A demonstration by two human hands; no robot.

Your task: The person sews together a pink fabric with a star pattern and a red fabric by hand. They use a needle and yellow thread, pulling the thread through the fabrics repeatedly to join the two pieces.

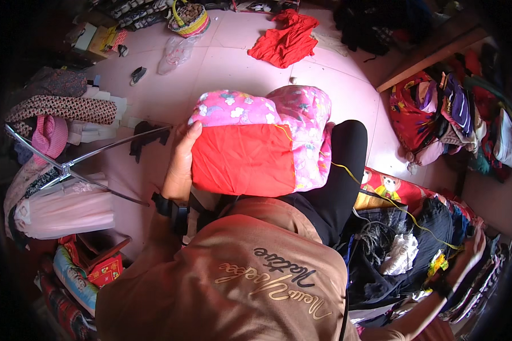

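Observation:
On my lap rests a padded pink floral bundle (pixel 239 107) with a plain red cloth panel (pixel 243 160) on its near side. My left hand (pixel 187 138) grips the left edge of this bundle, thumb on top and fingers hidden beneath. Yellow thread (pixel 345 169) runs from the seam at the panel's right edge, over my black-clad knee, to my right hand (pixel 469 247). That arm is stretched far out to the right, and the thread ends at its fingers. The hand is blurred, and whether it holds a needle cannot be told.
Dark clothes and a white cloth (pixel 401 254) are piled at my right. A metal folding rack (pixel 66 168) with garments stands at left. On the pink floor lie a red cloth (pixel 286 38), a plastic bag (pixel 175 53) and a shoe (pixel 138 75). A wooden beam (pixel 431 59) crosses the upper right.

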